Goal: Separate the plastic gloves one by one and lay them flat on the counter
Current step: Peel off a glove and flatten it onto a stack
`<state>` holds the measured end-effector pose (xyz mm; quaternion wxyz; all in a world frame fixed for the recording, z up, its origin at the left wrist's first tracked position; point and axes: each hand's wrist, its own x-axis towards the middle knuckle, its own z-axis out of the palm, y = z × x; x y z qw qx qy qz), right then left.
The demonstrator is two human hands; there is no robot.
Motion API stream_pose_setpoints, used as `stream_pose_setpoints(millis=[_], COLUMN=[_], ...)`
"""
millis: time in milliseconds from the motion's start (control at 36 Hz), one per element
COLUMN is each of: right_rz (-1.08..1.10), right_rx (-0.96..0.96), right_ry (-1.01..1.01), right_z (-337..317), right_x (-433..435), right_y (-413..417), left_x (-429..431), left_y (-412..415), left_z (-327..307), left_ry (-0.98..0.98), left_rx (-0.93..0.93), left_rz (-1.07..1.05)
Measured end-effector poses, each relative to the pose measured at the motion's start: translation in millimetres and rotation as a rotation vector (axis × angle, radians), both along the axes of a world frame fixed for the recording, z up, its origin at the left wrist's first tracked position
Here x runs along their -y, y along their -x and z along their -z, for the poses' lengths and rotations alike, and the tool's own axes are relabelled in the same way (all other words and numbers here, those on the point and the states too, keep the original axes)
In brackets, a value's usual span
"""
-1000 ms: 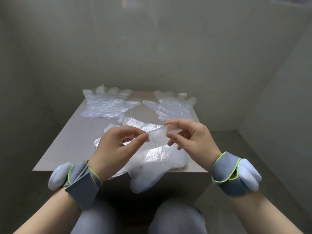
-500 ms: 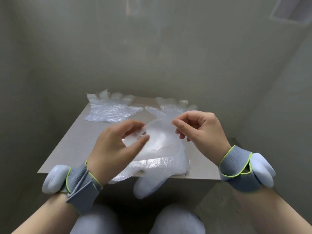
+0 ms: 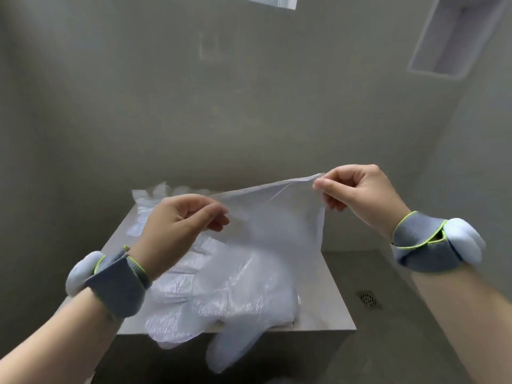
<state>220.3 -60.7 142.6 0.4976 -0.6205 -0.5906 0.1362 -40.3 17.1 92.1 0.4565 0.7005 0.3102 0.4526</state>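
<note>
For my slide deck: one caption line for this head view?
Left hand and right hand pinch one plastic glove stretched above the glove pile on the counter.

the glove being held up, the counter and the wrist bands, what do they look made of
Glove being held up: thin clear plastic film, slightly frosted; the counter shows through it and it creases at each hand's grip.
Counter: smooth matte beige slab, perhaps laminate or stone; hard to say which.
Wrist bands: grey woven fabric with lime edging, each with a glossy white part, probably hard plastic.
</note>
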Motion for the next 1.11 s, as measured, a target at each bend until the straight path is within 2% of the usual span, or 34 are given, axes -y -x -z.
stream_pose_setpoints(millis=[167, 278, 417, 583, 750, 861, 972, 1111], right_rz=[0.077, 0.110, 0.131, 0.286, 0.449, 0.440, 0.367, 0.211], right_rx=[-0.075, -0.134, -0.062, 0.104, 0.391, 0.418, 0.376, 0.478], right_ry=[0.146, 0.327, 0.460, 0.264, -0.174, -0.402, -0.373, -0.299], right_z=[-9, -7, 1, -3, -18, 10, 71, 131], right_x=[-29, -56, -98, -144, -153, -141, -134, -132], right_y=[-39, -69, -93, -103, -100, -84, -74, -70], left_x=[-34, -60, -90, -122, -145, -143, -133, -123], left_y=[-25, -50, -80, -98, -103, -105, -112, -118], left_z=[6, 19, 27, 32, 46, 55, 58, 61], left_ry=[0.076, 0.122, 0.122, 0.183, 0.190, 0.259, 0.421, 0.749], left_rx=[-0.057, -0.124, -0.145, -0.144, -0.106, -0.070, -0.042, -0.019], left_rz=[0.000, 0.000, -0.023, -0.032, -0.100, -0.060, 0.042, 0.145])
